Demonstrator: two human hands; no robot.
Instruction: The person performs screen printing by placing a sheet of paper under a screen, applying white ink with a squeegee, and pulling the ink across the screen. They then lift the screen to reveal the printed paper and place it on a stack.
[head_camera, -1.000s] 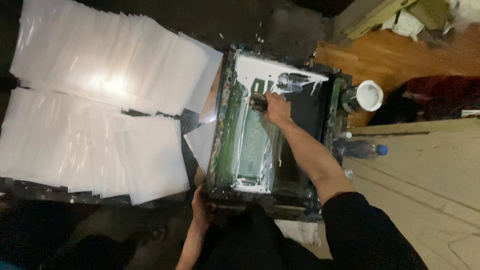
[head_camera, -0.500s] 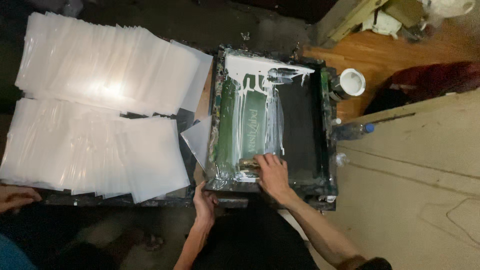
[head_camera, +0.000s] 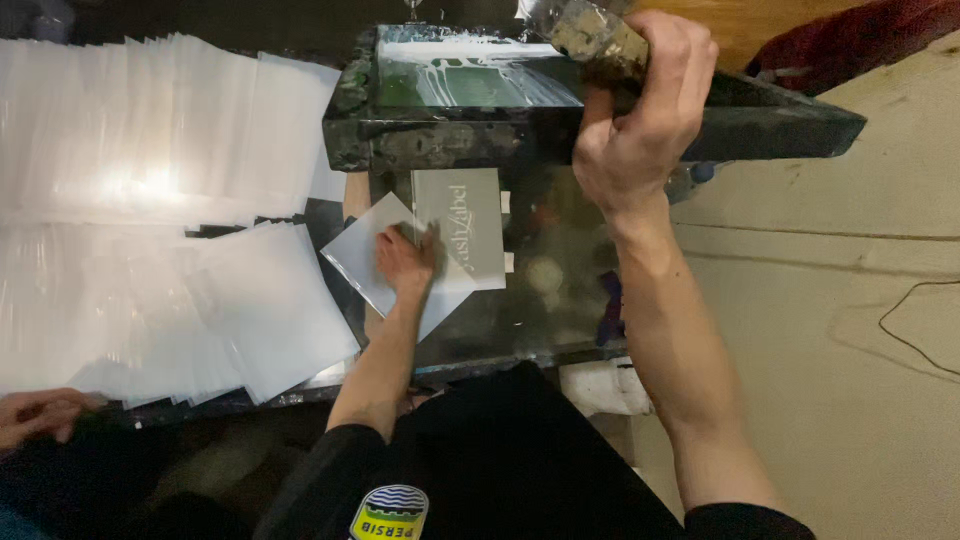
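Dark and a little wet, the counter (head_camera: 560, 310) carries a screen-printing setup, and pale flooring lies on the right side of the scene. On the far part of the counter, the printing frame (head_camera: 480, 125) is lifted at its near edge, so its dark, paint-stained front rail faces the camera. White ink streaks and a green mesh show on top of it.

The right hand (head_camera: 640, 110) is clenched around a dirty squeegee handle (head_camera: 600, 40) and it rests against the near rail of the frame, at the right part of it. The forearm goes down toward the near right corner of the picture.

Under the raised frame, a grey printed sheet (head_camera: 462, 225) lies flat on the counter, with pale lettering along it. The left hand (head_camera: 405, 262) lies on this place with fingers spread, pressing at the left edge of the grey sheet and also on a clear plastic sheet (head_camera: 360, 255) that lies turned like a diamond just beside it. I cannot tell if the fingers pinch one of them or only press.

On the left, many translucent plastic sheets (head_camera: 160, 230) are spread in 2 overlapping rows, and bright light reflects from them. At the near left corner, another person's hand (head_camera: 35, 415) touches the near edge of these sheets. A thin black cable (head_camera: 915, 335) lies on the floor at the right.
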